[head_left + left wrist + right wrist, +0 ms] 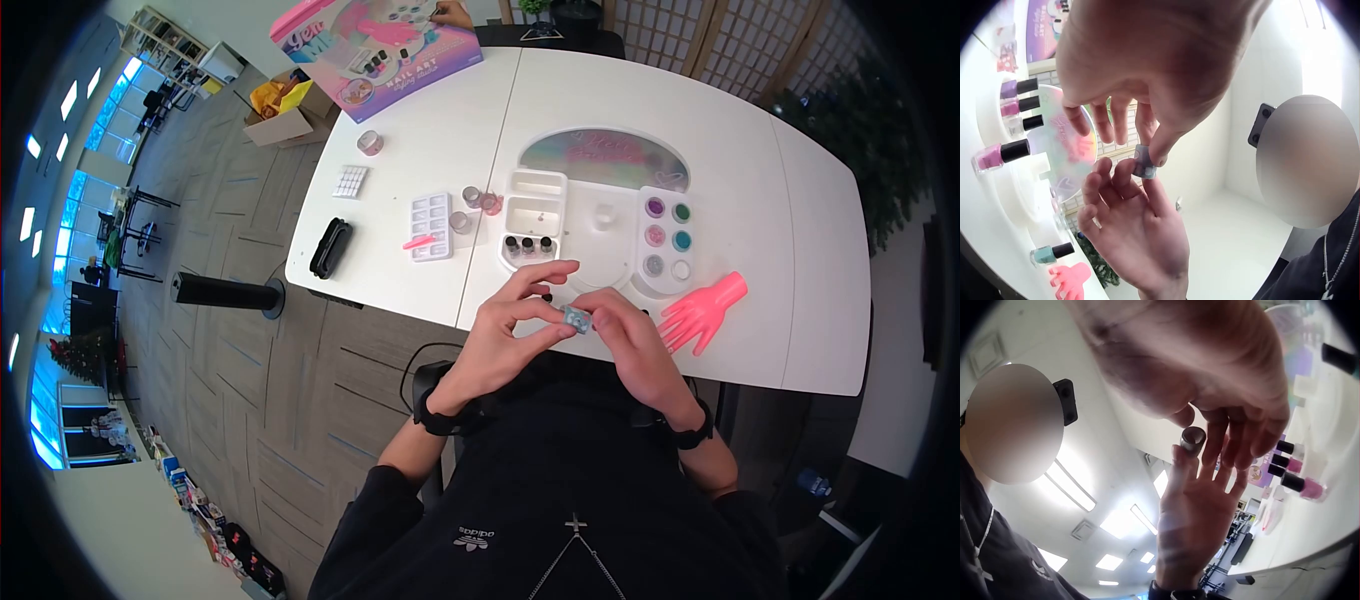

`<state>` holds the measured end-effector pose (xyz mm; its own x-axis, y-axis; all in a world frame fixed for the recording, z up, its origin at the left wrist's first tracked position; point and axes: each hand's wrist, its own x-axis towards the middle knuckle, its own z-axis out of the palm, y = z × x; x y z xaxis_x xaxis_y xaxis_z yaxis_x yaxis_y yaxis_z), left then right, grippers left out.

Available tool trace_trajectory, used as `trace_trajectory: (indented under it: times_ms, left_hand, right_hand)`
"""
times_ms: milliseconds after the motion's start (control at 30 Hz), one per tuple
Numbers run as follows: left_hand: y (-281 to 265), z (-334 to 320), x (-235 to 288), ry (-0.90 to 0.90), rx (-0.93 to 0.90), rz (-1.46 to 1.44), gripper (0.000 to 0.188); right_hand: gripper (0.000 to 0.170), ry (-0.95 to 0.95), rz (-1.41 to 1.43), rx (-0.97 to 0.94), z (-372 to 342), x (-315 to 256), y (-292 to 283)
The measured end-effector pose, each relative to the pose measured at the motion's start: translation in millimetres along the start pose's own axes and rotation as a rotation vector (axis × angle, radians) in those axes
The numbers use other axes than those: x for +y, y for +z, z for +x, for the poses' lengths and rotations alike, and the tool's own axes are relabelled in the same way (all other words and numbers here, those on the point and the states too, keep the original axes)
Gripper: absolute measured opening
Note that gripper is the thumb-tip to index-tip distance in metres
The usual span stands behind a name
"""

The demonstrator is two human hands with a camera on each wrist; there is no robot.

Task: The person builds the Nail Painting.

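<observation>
A small grey-blue container is held up between both hands above the table's front edge. My left hand pinches it between thumb and forefinger, the other fingers spread. My right hand pinches its other side with thumb and fingertips. In the left wrist view the container shows pale patches; the right wrist view shows one round end of the container. Just beyond the hands, small bottles with black caps stand in the white tray.
Right of the hands lies a pink model hand, near a holder with several glitter pots. Farther left are a white palette, small jars, a black case and a jar. A printed box stands at the back left.
</observation>
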<state>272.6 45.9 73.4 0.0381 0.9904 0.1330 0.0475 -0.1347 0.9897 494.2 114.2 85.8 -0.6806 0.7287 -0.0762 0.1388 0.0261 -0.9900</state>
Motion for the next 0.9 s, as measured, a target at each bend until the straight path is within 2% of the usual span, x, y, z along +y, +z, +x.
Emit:
trace_trajectory:
  times_ms: [100,200,300,400,600,700,833,900]
  left_hand:
    - [0.5,0.3,-6.5,0.024,0.032,0.016,0.010]
    - [2.3,0.4,-6.3,0.010,0.052,0.007,0.007]
    - [3.7,1.0,-7.2,0.014,0.056,-0.004,0.008]
    - [4.5,1.1,-7.3,0.024,0.059,-0.008,0.009]
    - [8.8,0.9,-11.8,0.012,0.077,-0.008,0.010]
    - [8.3,-1.5,-14.0,-0.006,0.108,0.031,0.013]
    - [6.2,-2.0,-4.7,0.016,0.183,0.031,0.023]
    - [0.8,0.2,6.9,-0.037,0.153,0.143,0.027]
  right_hand:
    - [0.029,-0.153,-0.112,0.096,-5.2,-2.2,5.8]
    - [0.032,-0.189,-0.229,0.162,-8.9,-3.7,9.8]
    - [0.032,-0.179,-0.125,0.295,-5.7,7.0,15.5]
    - [0.024,-0.106,-0.127,0.288,-5.8,8.7,12.0]
    - [0.009,-0.152,-0.034,0.310,-2.7,12.2,17.4]
    - [0.009,-0.190,-0.059,0.318,-1.0,15.0,18.6]
    - [0.011,-0.304,-0.236,0.343,3.1,11.2,17.2]
    - [0.011,-0.347,-0.291,0.325,5.0,9.5,16.1]
